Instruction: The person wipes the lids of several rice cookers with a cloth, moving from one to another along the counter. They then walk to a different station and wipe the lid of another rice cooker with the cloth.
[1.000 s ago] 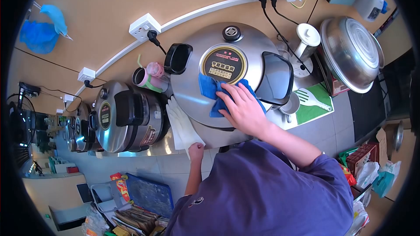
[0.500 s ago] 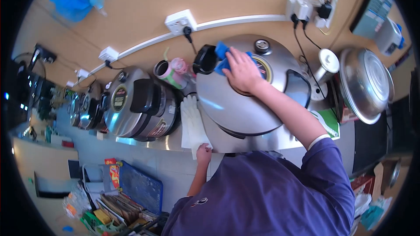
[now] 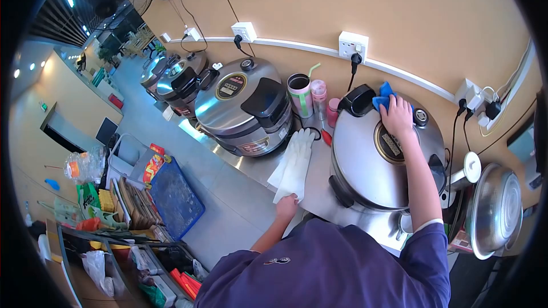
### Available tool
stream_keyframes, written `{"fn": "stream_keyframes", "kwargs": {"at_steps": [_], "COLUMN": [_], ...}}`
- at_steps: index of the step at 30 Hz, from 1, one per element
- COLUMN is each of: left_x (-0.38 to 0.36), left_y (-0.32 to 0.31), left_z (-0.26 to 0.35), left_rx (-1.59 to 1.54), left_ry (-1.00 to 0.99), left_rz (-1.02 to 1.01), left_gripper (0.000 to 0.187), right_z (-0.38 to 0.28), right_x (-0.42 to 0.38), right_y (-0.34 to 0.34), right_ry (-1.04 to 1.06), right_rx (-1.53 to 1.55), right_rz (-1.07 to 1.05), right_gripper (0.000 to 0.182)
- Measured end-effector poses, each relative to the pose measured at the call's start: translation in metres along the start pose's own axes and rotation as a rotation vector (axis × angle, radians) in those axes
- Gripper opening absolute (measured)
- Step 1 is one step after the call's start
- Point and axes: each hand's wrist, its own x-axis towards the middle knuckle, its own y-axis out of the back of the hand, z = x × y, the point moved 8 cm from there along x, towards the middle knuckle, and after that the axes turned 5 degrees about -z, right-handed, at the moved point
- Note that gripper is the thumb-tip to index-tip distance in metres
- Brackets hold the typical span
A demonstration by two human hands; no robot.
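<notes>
Blue cloth (image 3: 385,94) sits at the rear edge of the large rice cooker's lid (image 3: 359,154), beside the black handle (image 3: 359,100), under the right hand (image 3: 397,115), fingers slightly spread. The left hand (image 3: 287,206) pinches the cuffs of the white gloves (image 3: 295,165) at the front edge of the steel counter (image 3: 321,194). Open lid surface stretches frontward from the cloth; a narrow counter strip separates gloves and cooker.

Right hand (image 3: 398,117) reaches far forward, left hand (image 3: 288,205) closed nearer in.

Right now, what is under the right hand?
A blue cloth shows at the right hand, on the rice cooker lid beside the black handle. What its palm covers cannot be seen.
</notes>
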Motion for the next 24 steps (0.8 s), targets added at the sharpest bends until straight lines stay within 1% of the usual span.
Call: {"fn": "stream_keyframes", "kwargs": {"at_steps": [2, 3, 5, 7, 8, 12, 14, 15, 17, 20, 24], "left_x": [0.002, 0.003, 0.004, 0.006, 0.006, 0.008, 0.008, 0.009, 0.009, 0.011, 0.012], "left_y": [-0.01, -0.014, -0.021, -0.027, -0.026, -0.036, -0.031, -0.032, -0.03, -0.031, -0.025], "left_z": [-0.006, -0.006, -0.01, -0.011, -0.011, -0.01, -0.015, -0.014, -0.014, -0.011, -0.001], "left_rx": [-0.157, -0.16, -0.163, -0.133, -0.102, -0.086, -0.187, -0.175, -0.263, -0.287, -0.251], "left_ry": [0.001, -0.005, 0.058, 0.036, 0.025, -0.006, 0.015, -0.008, -0.049, -0.094, -0.155], "left_rz": [-0.004, -0.012, -0.038, -0.024, 0.0, -0.034, 0.041, 0.018, 0.025, -0.004, -0.041], "left_gripper": [0.014, 0.014, 0.01, 0.011, 0.011, 0.011, 0.017, 0.017, 0.021, 0.021, 0.021], "right_z": [-0.01, -0.015, -0.018, -0.023, -0.026, -0.022, -0.024, -0.025, -0.025, -0.028, -0.02], "right_x": [-0.024, -0.04, -0.071, -0.109, -0.125, -0.175, -0.196, -0.205, -0.218, -0.228, -0.234], "right_y": [0.009, 0.017, 0.02, 0.036, 0.048, 0.077, 0.09, 0.093, 0.087, 0.088, 0.09], "right_ry": [0.129, 0.159, 0.244, 0.288, 0.331, 0.247, 0.234, 0.213, 0.242, 0.221, 0.206], "right_rx": [-0.004, 0.0, 0.019, 0.072, 0.1, 0.251, 0.294, 0.324, 0.326, 0.348, 0.347], "right_rz": [0.09, 0.063, 0.058, 0.046, 0.11, 0.101, 0.133, 0.144, 0.115, 0.111, 0.092], "right_gripper": [0.058, 0.056, 0.055, 0.053, 0.051, 0.036, 0.032, 0.032, 0.031, 0.032, 0.034]}}
